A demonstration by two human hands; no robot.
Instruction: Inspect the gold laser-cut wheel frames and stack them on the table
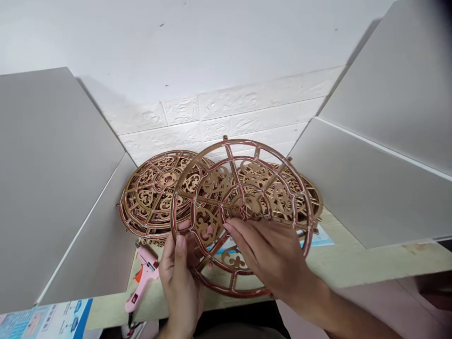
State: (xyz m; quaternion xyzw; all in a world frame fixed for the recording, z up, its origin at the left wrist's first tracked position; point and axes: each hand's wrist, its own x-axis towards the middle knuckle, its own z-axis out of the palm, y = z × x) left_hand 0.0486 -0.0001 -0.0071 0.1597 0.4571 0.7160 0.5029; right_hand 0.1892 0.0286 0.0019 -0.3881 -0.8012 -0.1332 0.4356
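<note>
Tilted up before me is a round gold openwork frame (pixel 234 296), its rings and spokes lined with thin reddish and whitish strands. My left hand (pixel 183 278) grips its lower left rim, thumb on the near side and fingers behind. Near the centre ring, my right hand (pixel 271 254) has its thumb and fingers pinched together against the frame. Whatever those fingertips hold, if anything, is hidden by the hand. Behind, to the left, lies a stack of similar round gold frames (pixel 144 176), and a second stack (pixel 314 193) is partly covered by the raised frame.
A pink glue gun (pixel 144 278) lies on the pale wooden table (pixel 370 263), left of my left hand. Grey panels (pixel 60 188) stand on both sides, with a white brick-patterned wall (pixel 247 110) behind. A blue-and-white printed sheet (pixel 52 320) sits at lower left.
</note>
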